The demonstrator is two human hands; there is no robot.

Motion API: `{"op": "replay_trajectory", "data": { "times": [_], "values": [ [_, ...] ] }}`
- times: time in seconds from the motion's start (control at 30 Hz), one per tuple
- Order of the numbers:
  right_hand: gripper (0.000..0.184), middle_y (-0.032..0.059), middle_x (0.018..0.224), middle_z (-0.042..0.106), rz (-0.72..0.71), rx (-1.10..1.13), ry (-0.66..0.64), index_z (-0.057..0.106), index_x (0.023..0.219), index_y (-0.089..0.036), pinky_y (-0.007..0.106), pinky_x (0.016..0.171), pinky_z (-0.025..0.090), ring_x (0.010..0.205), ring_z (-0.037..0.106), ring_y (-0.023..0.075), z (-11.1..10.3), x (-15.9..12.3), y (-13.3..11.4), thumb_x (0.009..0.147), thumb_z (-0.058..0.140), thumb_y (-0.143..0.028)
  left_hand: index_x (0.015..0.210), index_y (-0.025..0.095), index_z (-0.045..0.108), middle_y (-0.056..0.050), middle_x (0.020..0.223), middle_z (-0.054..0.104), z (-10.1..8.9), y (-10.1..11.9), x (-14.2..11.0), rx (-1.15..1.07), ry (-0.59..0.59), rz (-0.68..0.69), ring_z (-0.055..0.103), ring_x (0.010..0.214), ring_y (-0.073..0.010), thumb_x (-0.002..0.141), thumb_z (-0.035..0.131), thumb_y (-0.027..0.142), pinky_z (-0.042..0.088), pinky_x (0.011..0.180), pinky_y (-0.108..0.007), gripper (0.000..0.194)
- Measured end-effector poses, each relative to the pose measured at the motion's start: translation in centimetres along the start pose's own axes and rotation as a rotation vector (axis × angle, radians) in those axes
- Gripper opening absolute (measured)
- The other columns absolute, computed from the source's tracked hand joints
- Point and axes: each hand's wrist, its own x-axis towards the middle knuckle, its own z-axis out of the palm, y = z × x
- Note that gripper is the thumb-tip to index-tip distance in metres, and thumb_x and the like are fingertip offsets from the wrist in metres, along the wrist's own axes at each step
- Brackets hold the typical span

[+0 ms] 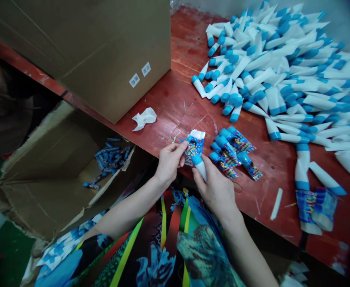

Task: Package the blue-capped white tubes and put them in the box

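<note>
Over the red workbench (pixel 163 107), blue-tipped white tube (pixel 199 166), in right hand (pixel 215 187)

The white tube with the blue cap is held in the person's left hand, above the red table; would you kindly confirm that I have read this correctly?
Not quite: the head view shows the white tube with the blue cap in the right hand, not the left. The left hand holds a printed blue packet. The tube is above the red table, as you said.
</note>
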Motion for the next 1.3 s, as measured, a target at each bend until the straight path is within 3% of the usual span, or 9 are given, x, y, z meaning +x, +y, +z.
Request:
{"op": "replay_trajectory", "data": {
  "times": [0.17,0.43,0.63,0.77,0.87,0.93,1.03,1.13,1.3],
  "values": [
    [0.054,0.0063,0.085,0.073,-0.104,0.031,0.064,0.059,0.152,-0.030,0.028,0.051,0.049,0.056,0.065,0.0192,-0.1,0.6,-0.3,0.099,0.060,-0.042,0.066,0.018,0.055,0.007,0.044,0.046,0.0,0.0,0.1,-0.012,-0.016,0.017,0.036,0.039,-0.0048,0.080,0.081,0.055,0.023,0.043,-0.021,0.047],
    [0.053,0.0120,0.115,0.077,-0.042,0.024,-0.065,0.054,0.153,-0.025,0.038,0.078,0.062,0.092,0.078,0.0302,-0.4,0.9,-0.5,0.103,0.049,-0.042,0.067,0.016,0.059,0.005,0.046,0.047,-0.4,0.4,-0.4,0.060,-0.287,-0.104,0.039,0.040,-0.0051,0.073,0.082,0.066,0.023,0.042,-0.022,0.055],
    [0.042,0.0117,0.115,0.078,0.103,0.082,0.023,0.062,0.131,-0.024,0.040,0.070,0.059,0.089,0.077,0.0316,0.5,1.6,-0.7,0.097,0.056,-0.046,0.071,0.014,0.061,0.004,0.054,0.052,0.2,-0.5,-1.1,0.006,-0.296,-0.118,0.043,0.044,-0.0051,0.069,0.086,0.063,0.027,0.043,-0.022,0.055],
    [0.045,0.0089,0.106,0.076,0.138,0.461,-0.039,0.059,0.127,-0.024,0.038,0.072,0.059,0.089,0.074,0.0273,-0.2,1.6,-0.2,0.092,0.065,-0.050,0.074,0.015,0.059,0.005,0.052,0.050,-0.1,-0.3,-0.6,-0.042,-0.263,-0.120,0.041,0.043,-0.0047,0.072,0.084,0.064,0.026,0.045,-0.022,0.055],
    [0.044,-0.0005,0.078,0.067,0.289,0.822,-0.208,0.055,0.128,-0.027,0.029,0.048,0.047,0.057,0.061,0.0177,-0.8,1.0,0.6,0.096,0.062,-0.055,0.071,0.016,0.056,0.006,0.045,0.045,-0.4,-0.2,-0.6,-0.054,-0.267,-0.125,0.037,0.041,-0.0045,0.076,0.080,0.067,0.023,0.046,-0.022,0.056],
    [0.042,-0.0033,0.073,0.063,0.392,0.958,-0.244,0.054,0.128,-0.029,0.027,0.042,0.040,0.049,0.053,0.0146,-0.8,0.7,1.0,0.096,0.063,-0.055,0.069,0.016,0.057,0.005,0.045,0.046,-0.3,-0.6,-1.0,-0.030,-0.322,-0.151,0.037,0.041,-0.0046,0.076,0.080,0.065,0.023,0.046,-0.023,0.055],
    [0.044,-0.0028,0.075,0.063,0.382,1.022,-0.183,0.055,0.130,-0.030,0.030,0.052,0.049,0.058,0.059,0.0167,-0.4,0.7,1.1,0.094,0.067,-0.053,0.071,0.014,0.061,0.000,0.054,0.057,-0.1,-1.3,-1.9,0.019,-0.405,-0.188,0.041,0.042,-0.0046,0.080,0.079,0.060,0.023,0.045,-0.023,0.050],
    [0.043,-0.0017,0.074,0.063,0.350,1.010,-0.171,0.060,0.132,-0.029,0.032,0.057,0.054,0.063,0.061,0.0178,0.0,0.6,1.1,0.096,0.065,-0.052,0.085,0.014,0.064,-0.001,0.063,0.063,0.1,-1.2,-1.8,0.006,-0.397,-0.179,0.045,0.042,-0.0048,0.081,0.079,0.056,0.023,0.043,-0.022,0.046],
    [0.055,0.0024,0.107,0.075,0.306,1.109,-0.301,0.060,0.143,-0.035,0.034,0.074,0.061,0.079,0.069,0.0173,0.6,-0.4,2.3,0.091,0.076,-0.041,0.096,0.016,0.060,0.005,0.063,0.059,-0.2,0.0,-0.5,-0.099,-0.325,-0.127,0.043,0.039,-0.0036,0.078,0.085,0.052,0.024,0.040,-0.020,0.047]
  ]
}}
